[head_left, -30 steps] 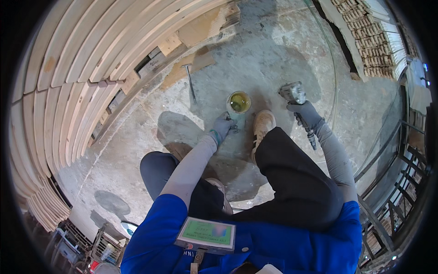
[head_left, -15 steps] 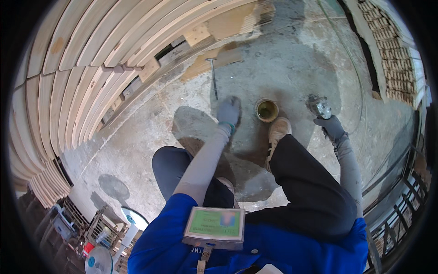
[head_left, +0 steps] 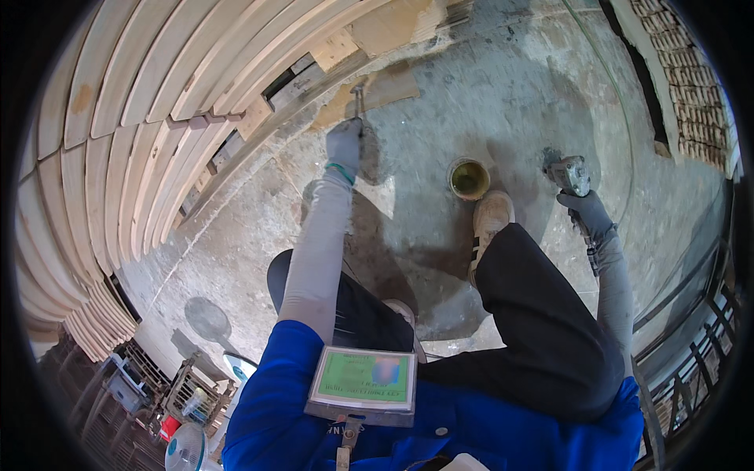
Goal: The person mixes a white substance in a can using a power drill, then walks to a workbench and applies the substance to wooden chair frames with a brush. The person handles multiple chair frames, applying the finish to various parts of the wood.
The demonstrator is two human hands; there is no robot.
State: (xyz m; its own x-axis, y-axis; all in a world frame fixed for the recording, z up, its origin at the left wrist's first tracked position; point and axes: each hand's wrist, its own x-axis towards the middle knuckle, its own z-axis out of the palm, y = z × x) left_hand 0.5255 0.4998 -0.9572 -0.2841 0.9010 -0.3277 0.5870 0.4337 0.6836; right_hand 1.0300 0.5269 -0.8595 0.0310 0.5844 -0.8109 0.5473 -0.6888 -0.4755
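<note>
My left hand (head_left: 343,147), in a grey glove, is at a thin metal tool (head_left: 358,100) with a T-shaped head that lies on the floor. Its fingers look curled round the shaft, and the hand hides the lower part. Off to the right, my gloved right hand (head_left: 587,212) is closed on a silver-grey hand-held tool (head_left: 569,174) with a bulky rounded head; its exact kind is unclear. Between the hands stands a small round pot (head_left: 470,179) with yellowish-green contents, just beyond the toe of my right shoe (head_left: 495,213).
Curved wooden boards (head_left: 118,71) stand stacked along the left, over wooden blocks (head_left: 334,49). A flat brown sheet (head_left: 393,85) lies on the concrete floor. A thin green hose (head_left: 620,94) runs down the right side, near a stack of slats (head_left: 691,102). A fan (head_left: 187,447) stands at lower left.
My left hand has moved forward and left, from bare floor to the T-headed tool. The right hand still holds its tool, in nearly the same place. The view has shifted slightly.
</note>
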